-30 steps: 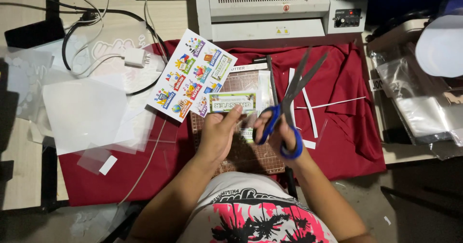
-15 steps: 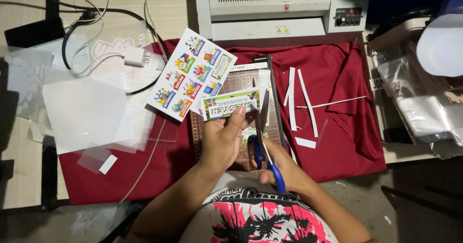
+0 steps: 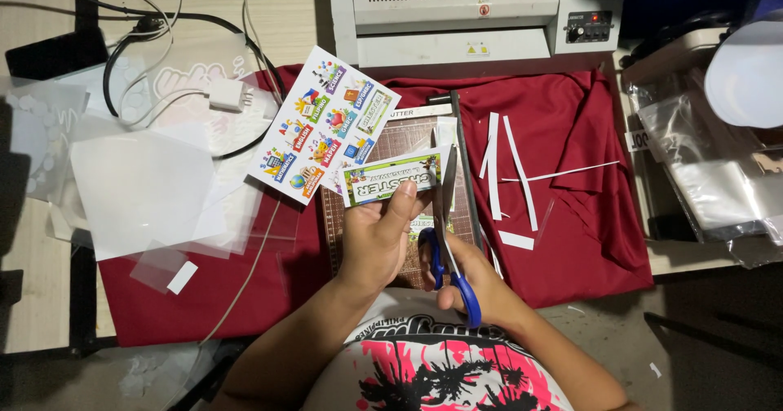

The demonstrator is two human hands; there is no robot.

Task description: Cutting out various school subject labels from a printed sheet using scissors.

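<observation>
Blue-handled scissors point(image 3: 447, 240), shut tight in my right grip point(image 3: 469, 276), have swung down from open to bite the green-edged label point(image 3: 390, 183) pinched in my left grip point(image 3: 379, 240) above the cutting mat point(image 3: 383, 146).

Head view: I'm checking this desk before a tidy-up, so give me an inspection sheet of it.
Surface: wooden desk under a red cloth.
Job's things: laminated label; blue scissors; sticker sheet; cutting board.
Clutter: white strips; clear sheets; plastic bags.
Grippers: left hand holds the label; right hand works the scissors at its right end.
Cables: black and white leads, charger.
Surroundings: laminator; phone.
</observation>
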